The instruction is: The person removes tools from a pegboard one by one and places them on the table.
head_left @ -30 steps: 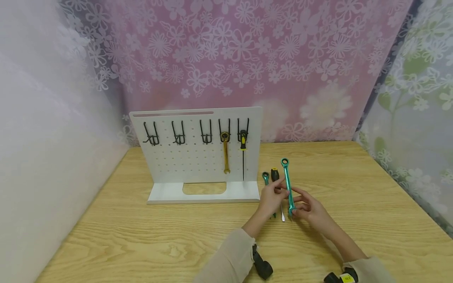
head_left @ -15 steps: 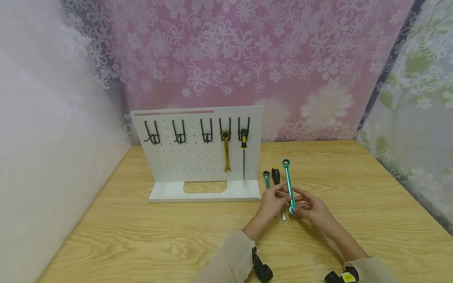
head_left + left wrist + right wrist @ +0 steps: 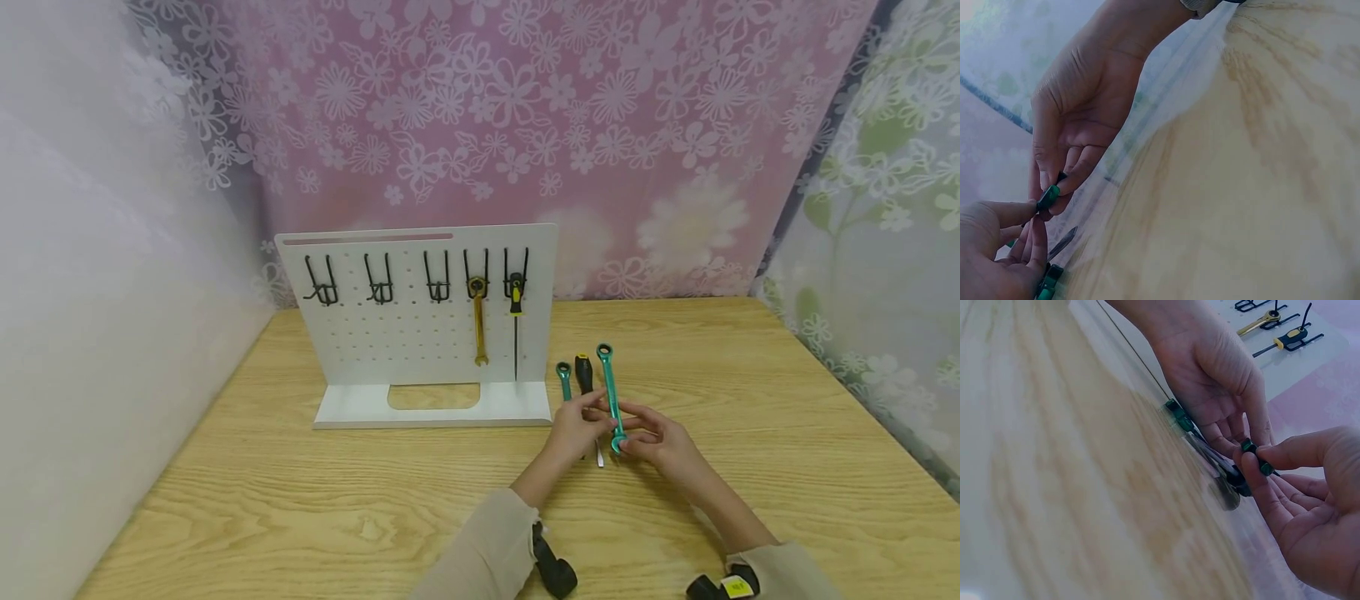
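A green combination wrench (image 3: 610, 385) is tilted up between both hands, its ring end uppermost. My left hand (image 3: 576, 427) pinches it along the lower shaft. At the open-ended jaw, my right hand (image 3: 663, 442) holds it between thumb and fingers; the right wrist view shows that wrench end (image 3: 1265, 467) between thumb and forefinger. Just left of it on the table lie a screwdriver (image 3: 583, 372) with a black and yellow handle and a second green wrench (image 3: 564, 377). My left hand hides the middles of both.
A white pegboard stand (image 3: 360, 350) is on the wooden table (image 3: 337, 517), left of my hands. A gold wrench (image 3: 480, 329) and a yellow-black screwdriver (image 3: 516, 302) hang on its two right-hand hooks. Three more double hooks (image 3: 438, 287) carry nothing. A floral curtain (image 3: 480, 125) hangs behind.
The held wrench has dipped slightly, with its ring end a little lower than half a second ago. Both hands keep their hold and hardly move.
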A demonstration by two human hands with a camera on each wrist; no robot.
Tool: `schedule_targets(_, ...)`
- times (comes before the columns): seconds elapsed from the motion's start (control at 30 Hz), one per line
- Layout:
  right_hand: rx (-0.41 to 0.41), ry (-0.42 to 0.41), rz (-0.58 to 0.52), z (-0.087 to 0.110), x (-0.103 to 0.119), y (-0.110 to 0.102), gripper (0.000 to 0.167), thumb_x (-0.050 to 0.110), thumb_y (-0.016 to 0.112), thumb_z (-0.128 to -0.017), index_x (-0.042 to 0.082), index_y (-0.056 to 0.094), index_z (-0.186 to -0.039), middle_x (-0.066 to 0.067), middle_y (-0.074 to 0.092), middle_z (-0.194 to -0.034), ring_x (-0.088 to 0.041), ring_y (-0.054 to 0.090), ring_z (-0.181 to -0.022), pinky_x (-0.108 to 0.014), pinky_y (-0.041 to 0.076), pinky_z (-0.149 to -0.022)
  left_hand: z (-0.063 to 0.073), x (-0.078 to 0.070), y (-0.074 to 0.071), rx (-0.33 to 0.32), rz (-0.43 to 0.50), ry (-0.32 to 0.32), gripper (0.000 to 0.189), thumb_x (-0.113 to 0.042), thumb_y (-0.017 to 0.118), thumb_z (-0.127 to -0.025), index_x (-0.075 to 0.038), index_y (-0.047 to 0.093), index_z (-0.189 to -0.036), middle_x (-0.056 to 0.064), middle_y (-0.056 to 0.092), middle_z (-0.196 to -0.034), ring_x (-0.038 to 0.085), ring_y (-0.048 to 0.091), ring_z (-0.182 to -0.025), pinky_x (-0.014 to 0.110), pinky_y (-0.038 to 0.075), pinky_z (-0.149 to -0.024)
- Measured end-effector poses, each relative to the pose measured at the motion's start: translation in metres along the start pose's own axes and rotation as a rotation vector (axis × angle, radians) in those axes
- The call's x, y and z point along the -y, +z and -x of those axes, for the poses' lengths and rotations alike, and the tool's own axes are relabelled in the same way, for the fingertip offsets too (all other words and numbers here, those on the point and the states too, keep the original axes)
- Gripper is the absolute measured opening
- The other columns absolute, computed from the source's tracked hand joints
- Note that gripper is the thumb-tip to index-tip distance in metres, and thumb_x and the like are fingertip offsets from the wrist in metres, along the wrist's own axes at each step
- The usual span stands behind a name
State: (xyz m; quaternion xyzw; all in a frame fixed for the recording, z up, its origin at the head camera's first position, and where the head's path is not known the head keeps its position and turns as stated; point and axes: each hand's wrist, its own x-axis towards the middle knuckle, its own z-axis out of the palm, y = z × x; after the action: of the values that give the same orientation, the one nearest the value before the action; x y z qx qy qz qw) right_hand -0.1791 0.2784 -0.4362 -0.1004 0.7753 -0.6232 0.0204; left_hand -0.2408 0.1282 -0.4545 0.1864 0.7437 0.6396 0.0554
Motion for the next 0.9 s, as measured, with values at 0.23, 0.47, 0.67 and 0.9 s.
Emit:
schedule_targets(0.23,0.01,0.02,-0.023,-0.0008,-0.0038,-0.0005,0.058,-0.003,0.056,-0.088,-0.011,0.027,-0.138,-0.033,0.045,-0.117,-0.014,0.062,-0.088,-0.029,0.052,-0.075,0.0004,0.0008,-0.0009,0.003,-0.014,-0.011,0.044,0.0,0.069,-0.08,-0.003,0.058,-0.123,-0.003,0.062,-0.09,0.004,0.059,-0.075,0.017,0.049,-0.062)
schedule_targets(0.47,-0.003,0.05,-0.023,-0.0008,-0.0049,-0.0008,0.057,0.0,0.056,-0.089,-0.01,0.028,-0.138,-0.031,0.046,-0.117,-0.013,0.061,-0.09,-0.029,0.051,-0.076,0.0008,-0.0006,-0.0023,0.015,-0.023,-0.019,0.042,-0.001,0.069,-0.081,-0.001,0.058,-0.122,-0.004,0.062,-0.09,0.004,0.059,-0.075,0.017,0.048,-0.062)
schedule_targets(0.67,0.005,0.07,-0.048,-0.0014,-0.0058,-0.0012,0.058,0.001,0.056,-0.09,-0.011,0.026,-0.138,-0.031,0.046,-0.116,-0.013,0.061,-0.089,-0.029,0.051,-0.075,0.0017,-0.0025,-0.0021,0.019,-0.043,-0.02,0.042,-0.001,0.068,-0.082,0.0,0.058,-0.122,-0.003,0.062,-0.091,0.005,0.06,-0.076,0.016,0.048,-0.062)
schedule_targets(0.9,0.002,0.086,-0.061,-0.0022,-0.0081,-0.0019,0.057,0.002,0.056,-0.09,-0.01,0.027,-0.138,-0.03,0.048,-0.117,-0.013,0.061,-0.089,-0.029,0.051,-0.076,0.0018,-0.0027,-0.0019,0.019,-0.067,-0.008,0.04,-0.001,0.068,-0.082,0.003,0.058,-0.12,0.0,0.063,-0.09,0.006,0.06,-0.075,0.017,0.049,-0.061)
